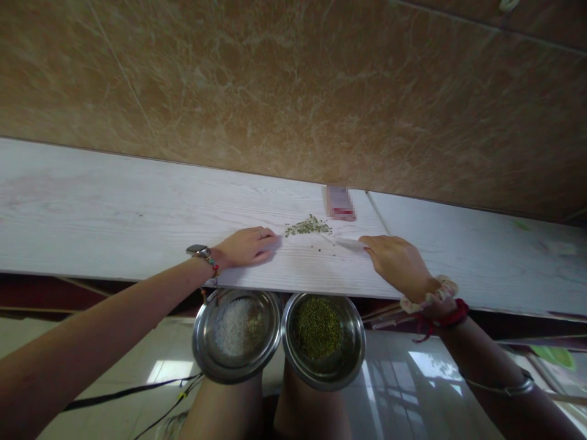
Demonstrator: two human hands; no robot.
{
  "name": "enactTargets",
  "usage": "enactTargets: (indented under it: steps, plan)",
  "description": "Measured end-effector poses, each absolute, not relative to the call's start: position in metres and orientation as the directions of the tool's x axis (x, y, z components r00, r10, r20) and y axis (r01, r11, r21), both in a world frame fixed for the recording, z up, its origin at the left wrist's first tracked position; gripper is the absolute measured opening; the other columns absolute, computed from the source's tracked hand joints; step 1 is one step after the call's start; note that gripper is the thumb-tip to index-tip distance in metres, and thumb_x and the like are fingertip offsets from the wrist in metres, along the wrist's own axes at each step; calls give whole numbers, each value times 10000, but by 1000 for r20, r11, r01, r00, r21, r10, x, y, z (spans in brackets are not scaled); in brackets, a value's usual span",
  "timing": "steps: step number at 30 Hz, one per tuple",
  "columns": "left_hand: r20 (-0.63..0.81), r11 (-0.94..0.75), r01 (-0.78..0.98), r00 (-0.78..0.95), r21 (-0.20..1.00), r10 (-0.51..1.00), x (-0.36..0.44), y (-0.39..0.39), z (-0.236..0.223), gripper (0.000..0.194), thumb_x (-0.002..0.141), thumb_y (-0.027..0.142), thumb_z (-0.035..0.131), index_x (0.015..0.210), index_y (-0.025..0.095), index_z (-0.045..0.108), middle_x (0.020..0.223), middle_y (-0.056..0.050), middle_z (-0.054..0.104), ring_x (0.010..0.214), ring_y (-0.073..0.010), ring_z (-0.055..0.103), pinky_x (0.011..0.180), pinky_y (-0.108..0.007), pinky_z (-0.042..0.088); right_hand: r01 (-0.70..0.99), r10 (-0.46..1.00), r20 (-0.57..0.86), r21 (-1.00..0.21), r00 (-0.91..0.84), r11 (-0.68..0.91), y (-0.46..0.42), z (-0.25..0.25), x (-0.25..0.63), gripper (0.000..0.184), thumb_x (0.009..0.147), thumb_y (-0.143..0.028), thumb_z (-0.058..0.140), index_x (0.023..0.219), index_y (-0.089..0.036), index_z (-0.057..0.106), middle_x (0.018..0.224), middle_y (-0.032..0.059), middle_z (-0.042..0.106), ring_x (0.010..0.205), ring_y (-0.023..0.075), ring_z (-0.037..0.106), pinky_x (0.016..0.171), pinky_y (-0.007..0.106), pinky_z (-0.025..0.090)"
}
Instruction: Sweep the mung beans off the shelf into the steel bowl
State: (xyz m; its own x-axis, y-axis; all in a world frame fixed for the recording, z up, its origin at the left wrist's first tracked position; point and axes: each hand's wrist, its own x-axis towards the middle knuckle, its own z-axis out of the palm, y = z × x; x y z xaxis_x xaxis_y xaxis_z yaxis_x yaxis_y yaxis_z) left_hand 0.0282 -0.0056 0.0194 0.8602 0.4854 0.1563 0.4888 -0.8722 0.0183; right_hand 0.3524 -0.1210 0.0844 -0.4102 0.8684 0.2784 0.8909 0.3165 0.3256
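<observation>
A small heap of mung beans (308,227) lies on a thin sheet of white paper (349,242) on the bench, with a few loose beans just in front. My left hand (251,245), palm down, has its fingertips closed at the sheet's left edge. At the opposite end, my right hand (395,260) pinches the paper between thumb and fingers, its edge slightly raised. Below, on my thighs, rest two steel bowls: the left bowl (200,351) contains white grains, possibly rice, and the right bowl (355,354) contains more mung beans.
A pinkish flat packet or phone (340,203), partly blurred out, lies behind the beans. The narrow white bench (114,214) runs along a brown marbled wall (275,91). Dark straps (132,390) hang at lower left above the tiled floor (403,397).
</observation>
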Motion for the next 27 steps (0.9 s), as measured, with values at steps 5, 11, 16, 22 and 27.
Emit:
enactTargets:
  steps: [5, 11, 16, 22, 27]
  plan:
    - [224, -873, 488, 848, 20, 480, 30, -9, 13, 343, 934, 339, 373, 1194, 194, 542, 1198, -89, 609, 1047, -217, 567, 904, -340, 458, 869, 865, 236, 348, -444, 351, -124, 85, 353, 326, 810, -35, 415, 929, -155, 695, 855, 97, 732, 738, 205, 640, 673, 322, 440]
    - [227, -868, 495, 842, 35, 490, 30, -11, 14, 341, 921, 303, 377, 1185, 173, 548, 1192, -109, 605, 1035, -224, 571, 887, -345, 460, 825, 798, 279, 380, -534, 419, -129, 85, 352, 324, 799, -12, 422, 922, -152, 687, 839, 80, 732, 726, 191, 637, 663, 302, 430]
    - [246, -862, 503, 830, 60, 501, 30, -12, 12, 330, 910, 293, 386, 1176, 186, 549, 1181, -101, 613, 1026, -232, 574, 878, -355, 462, 818, 786, 284, 377, -549, 435, -133, 85, 353, 312, 793, -5, 424, 884, -151, 684, 798, 81, 723, 703, 190, 625, 651, 302, 418]
    - [245, -861, 505, 829, 56, 502, 31, -11, 11, 319, 905, 279, 403, 1173, 194, 553, 1178, -87, 614, 1025, -215, 578, 893, -339, 463, 796, 755, 290, 375, -588, 475, -141, 86, 355, 352, 779, 5, 411, 943, -158, 676, 832, 71, 728, 724, 181, 628, 661, 297, 426]
    - [248, -856, 514, 823, 53, 510, 31, -11, 10, 324, 901, 268, 397, 1169, 177, 555, 1177, -98, 615, 1026, -219, 579, 893, -344, 468, 791, 736, 315, 374, -599, 484, -140, 86, 354, 327, 785, 7, 422, 923, -147, 676, 818, 77, 727, 707, 182, 630, 659, 300, 435]
